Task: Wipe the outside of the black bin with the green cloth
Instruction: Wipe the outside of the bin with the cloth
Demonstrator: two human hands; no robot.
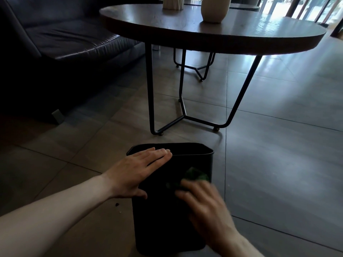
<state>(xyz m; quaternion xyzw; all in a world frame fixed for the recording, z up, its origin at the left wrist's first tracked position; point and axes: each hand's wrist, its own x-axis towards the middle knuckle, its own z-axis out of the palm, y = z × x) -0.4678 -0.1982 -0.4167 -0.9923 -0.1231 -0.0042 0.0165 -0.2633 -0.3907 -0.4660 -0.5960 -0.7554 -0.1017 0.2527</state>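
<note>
both my forearms come in from the bottom edge, bare, no sleeves. right hand (206, 203) is the closest thing to the camera, and it's blurry, so don't ask me for fine detail. it's pressed on the near side of the black bin (167, 216), fingers curled together over the green cloth (194, 176). only a crumpled bit of the cloth pokes out past my fingertips, up near the bin's right corner, just below the rim. so that hand is clamped on the cloth, with the cloth flat against the bin wall.

left hand (137, 171) is the other story: fingers straight and side by side, palm laid flat on the bin's upper left part, fingertips reaching the rim, thumb hooked down the near face. it's not gripping anything, just resting open on the bin.

bin itself sits on the tiled floor (278, 164), leaning toward me i think, since i can see the opening at the far end and a long stretch of the side. hard to be sure with this wide lens.

couple of small crumbs (117, 204) on the floor left of the bin. beyond it stands a round wooden table (241, 34) on thin black metal legs, with two pale vases (213, 10) on top. dark leather sofa (65, 43) off to the left.
</note>
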